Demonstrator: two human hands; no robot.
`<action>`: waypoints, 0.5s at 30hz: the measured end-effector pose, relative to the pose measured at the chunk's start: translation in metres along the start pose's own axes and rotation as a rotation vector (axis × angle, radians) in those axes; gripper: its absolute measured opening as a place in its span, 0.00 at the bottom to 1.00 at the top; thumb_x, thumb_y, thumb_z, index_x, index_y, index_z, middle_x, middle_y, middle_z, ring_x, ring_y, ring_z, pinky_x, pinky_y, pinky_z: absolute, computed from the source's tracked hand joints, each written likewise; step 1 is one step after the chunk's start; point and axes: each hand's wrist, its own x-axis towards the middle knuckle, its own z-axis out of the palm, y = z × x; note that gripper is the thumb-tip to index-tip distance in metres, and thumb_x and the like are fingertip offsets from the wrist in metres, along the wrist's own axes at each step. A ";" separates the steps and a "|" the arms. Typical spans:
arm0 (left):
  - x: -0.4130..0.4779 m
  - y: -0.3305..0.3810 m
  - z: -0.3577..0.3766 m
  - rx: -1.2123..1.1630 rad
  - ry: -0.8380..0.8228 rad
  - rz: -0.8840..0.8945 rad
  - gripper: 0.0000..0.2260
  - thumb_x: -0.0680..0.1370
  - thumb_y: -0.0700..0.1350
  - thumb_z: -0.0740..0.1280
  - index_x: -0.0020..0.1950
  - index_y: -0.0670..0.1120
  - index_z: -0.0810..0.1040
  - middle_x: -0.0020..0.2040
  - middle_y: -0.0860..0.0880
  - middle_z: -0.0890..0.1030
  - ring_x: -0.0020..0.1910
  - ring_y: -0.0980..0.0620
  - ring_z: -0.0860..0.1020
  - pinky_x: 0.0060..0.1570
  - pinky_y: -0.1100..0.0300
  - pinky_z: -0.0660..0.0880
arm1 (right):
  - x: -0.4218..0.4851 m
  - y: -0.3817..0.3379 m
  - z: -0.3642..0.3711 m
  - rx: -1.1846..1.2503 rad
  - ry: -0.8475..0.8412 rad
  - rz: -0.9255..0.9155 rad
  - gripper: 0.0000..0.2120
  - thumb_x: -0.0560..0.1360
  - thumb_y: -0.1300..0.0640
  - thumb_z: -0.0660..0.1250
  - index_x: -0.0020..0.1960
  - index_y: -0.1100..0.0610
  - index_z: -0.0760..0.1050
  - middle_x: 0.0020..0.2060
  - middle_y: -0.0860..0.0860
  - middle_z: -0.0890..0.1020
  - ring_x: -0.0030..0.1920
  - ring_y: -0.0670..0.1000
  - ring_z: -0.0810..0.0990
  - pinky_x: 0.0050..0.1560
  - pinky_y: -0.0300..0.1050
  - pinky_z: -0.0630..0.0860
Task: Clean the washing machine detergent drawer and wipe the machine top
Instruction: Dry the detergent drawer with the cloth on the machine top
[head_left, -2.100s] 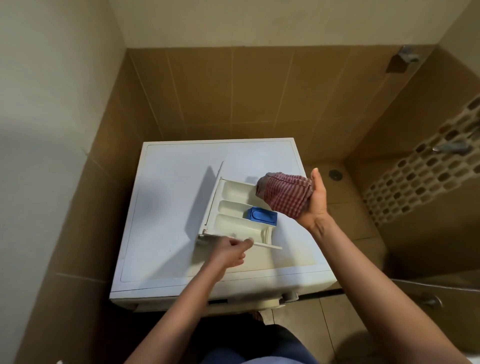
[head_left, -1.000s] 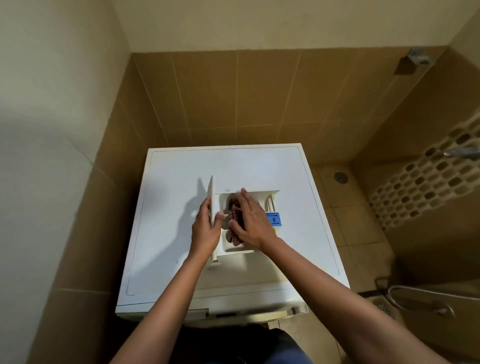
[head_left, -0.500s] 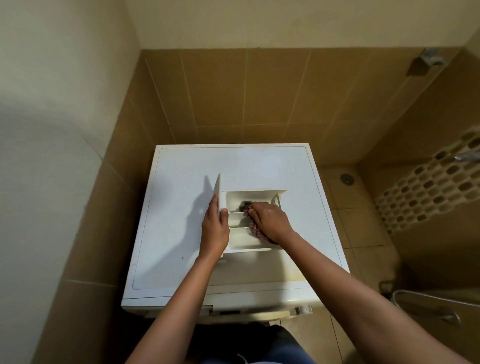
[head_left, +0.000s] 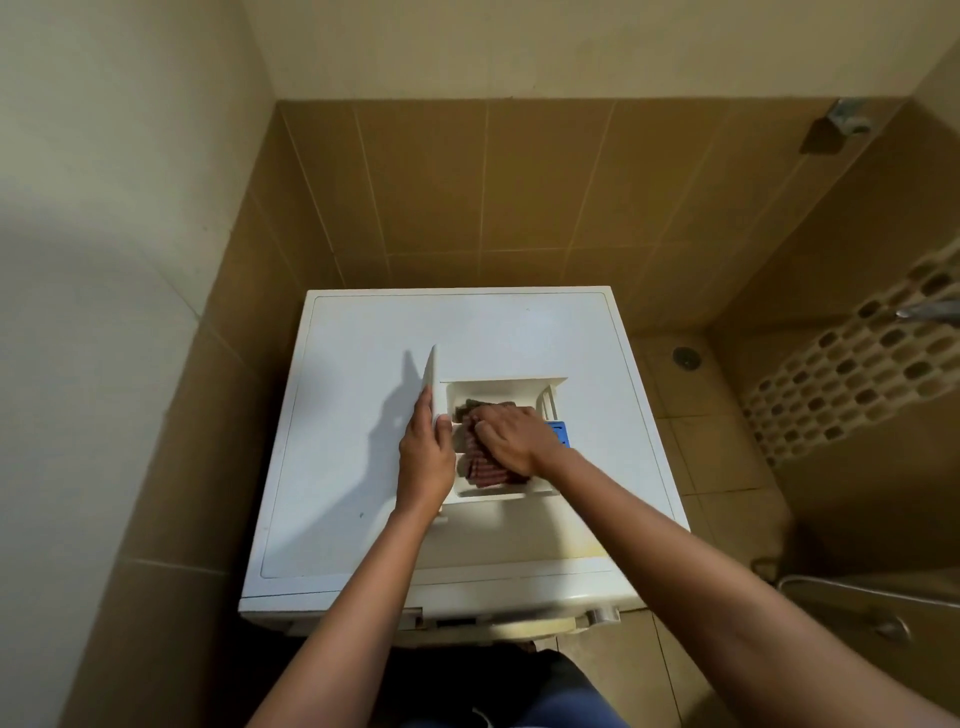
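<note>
While atop the machine (head_left: 363, 332), white drawer (head_left: 498, 388) in left hand (head_left: 426, 462) grip, red cloth (head_left: 483, 467) in right hand (head_left: 511, 439) grip.

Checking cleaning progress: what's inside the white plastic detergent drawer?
A red checked cloth held by the right hand, and a blue plastic insert. The drawer floor beneath them is hidden.

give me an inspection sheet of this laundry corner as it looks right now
surface: white machine top, yellowish stain near its front right.
job's things: detergent drawer lies on the top, front panel to the left; red checked cloth inside it; blue insert at its right side.
clutter: nothing seen.
hands: left hand grips the drawer's front panel; right hand holds the cloth down in the drawer.
cables: nothing seen.
surroundings: brown tiled walls, floor drain on the right.
</note>
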 end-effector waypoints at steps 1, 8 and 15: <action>0.000 0.000 0.000 0.000 -0.003 -0.001 0.21 0.84 0.46 0.55 0.77 0.47 0.60 0.71 0.45 0.71 0.67 0.44 0.71 0.65 0.54 0.69 | 0.000 0.013 -0.008 -0.004 -0.021 0.059 0.18 0.81 0.50 0.48 0.64 0.54 0.69 0.65 0.54 0.75 0.63 0.56 0.72 0.61 0.49 0.64; 0.002 -0.005 0.003 0.009 -0.003 -0.007 0.21 0.83 0.48 0.55 0.77 0.48 0.60 0.70 0.45 0.73 0.64 0.43 0.74 0.63 0.48 0.72 | 0.004 0.001 -0.014 -0.020 -0.033 0.239 0.18 0.79 0.49 0.52 0.63 0.56 0.72 0.62 0.57 0.77 0.59 0.60 0.76 0.55 0.48 0.70; 0.002 -0.001 0.003 0.000 0.018 -0.006 0.20 0.83 0.46 0.56 0.76 0.48 0.62 0.67 0.44 0.75 0.63 0.45 0.75 0.60 0.54 0.72 | 0.015 -0.032 0.004 0.085 0.060 0.096 0.13 0.73 0.58 0.64 0.56 0.61 0.75 0.50 0.59 0.82 0.49 0.62 0.79 0.40 0.45 0.68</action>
